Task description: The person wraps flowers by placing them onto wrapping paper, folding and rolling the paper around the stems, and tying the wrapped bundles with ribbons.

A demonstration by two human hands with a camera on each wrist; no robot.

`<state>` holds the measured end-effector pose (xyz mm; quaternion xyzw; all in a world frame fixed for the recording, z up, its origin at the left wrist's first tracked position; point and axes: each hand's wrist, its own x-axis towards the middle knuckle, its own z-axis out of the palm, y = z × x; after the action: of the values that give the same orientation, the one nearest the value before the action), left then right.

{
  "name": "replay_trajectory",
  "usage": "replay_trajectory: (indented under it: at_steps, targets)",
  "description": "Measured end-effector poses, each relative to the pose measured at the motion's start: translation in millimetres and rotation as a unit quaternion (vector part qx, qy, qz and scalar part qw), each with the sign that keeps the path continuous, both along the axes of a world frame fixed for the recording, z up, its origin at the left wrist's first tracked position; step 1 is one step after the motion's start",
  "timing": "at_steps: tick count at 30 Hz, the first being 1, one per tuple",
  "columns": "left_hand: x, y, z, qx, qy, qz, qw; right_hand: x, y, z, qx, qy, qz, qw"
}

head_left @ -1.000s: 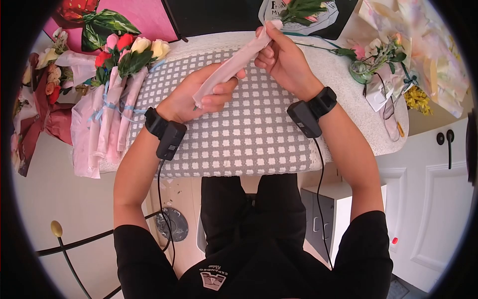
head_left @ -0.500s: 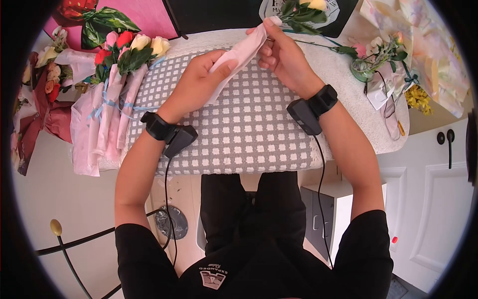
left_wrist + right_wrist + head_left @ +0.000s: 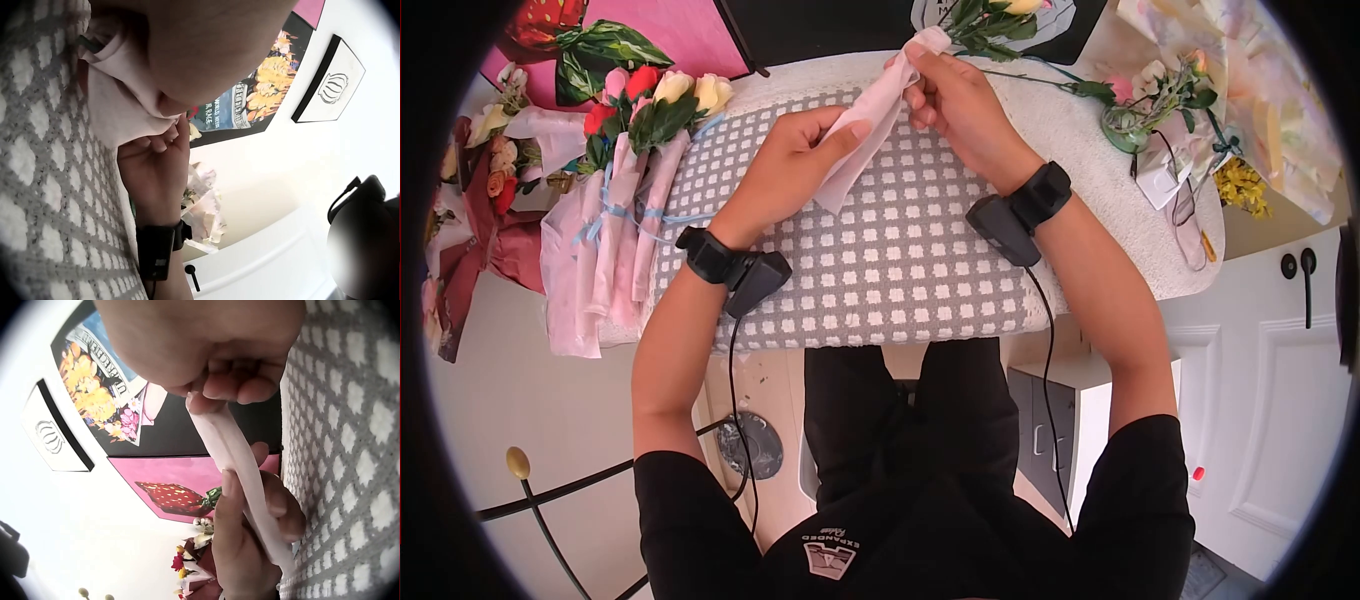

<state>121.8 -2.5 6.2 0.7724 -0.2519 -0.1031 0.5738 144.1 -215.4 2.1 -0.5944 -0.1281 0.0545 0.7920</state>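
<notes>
A cream rose [image 3: 1018, 5] with green leaves [image 3: 990, 28] sticks out of a pale pink paper wrap [image 3: 885, 98] at the top of the head view. My right hand [image 3: 968, 108] pinches the wrap's upper end, just below the leaves. Lower down, my left hand [image 3: 785, 165] grips the paper, its thumb lying along the near side. The right wrist view shows the rolled paper [image 3: 250, 484] slanting between both hands, with the left fingers curled round it. A loose paper corner hangs below the left hand. The wrap hides most of the stem.
Several wrapped roses [image 3: 625, 190] with blue ribbon lie at the left on the grey checked cloth [image 3: 900, 270]. Beyond them is a burgundy-wrapped bouquet [image 3: 510, 240]. A glass vase [image 3: 1125, 135] of flowers and eyeglasses [image 3: 1185, 215] are at the right; pictures stand behind.
My left hand has turned over, from under the wrap with fingers showing to thumb uppermost. The rose has rolled so its cream head shows. Both hands have shifted slightly left.
</notes>
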Motion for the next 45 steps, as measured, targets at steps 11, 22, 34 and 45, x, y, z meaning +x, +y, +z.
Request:
replay_trajectory:
  at_steps: [11,22,34,45]
  targets:
    - [-6.8,-1.9,18.0,-0.108,0.236,-0.097,0.961,-1.3,3.3,5.4,-0.015,-0.063,0.050,0.997]
    - [-7.0,0.4,13.1,-0.179,0.287,-0.050,0.940,17.2,-22.0,7.8,-0.070,-0.126,-0.068,0.987]
    - [-4.1,0.8,16.8,-0.220,0.275,-0.041,0.935,52.9,-83.7,-19.5,-0.495,-0.284,-0.090,0.816]
    - [-1.6,0.9,13.8,-0.228,0.281,-0.062,0.930,56.5,-86.7,-19.2,-0.556,-0.380,-0.116,0.730]
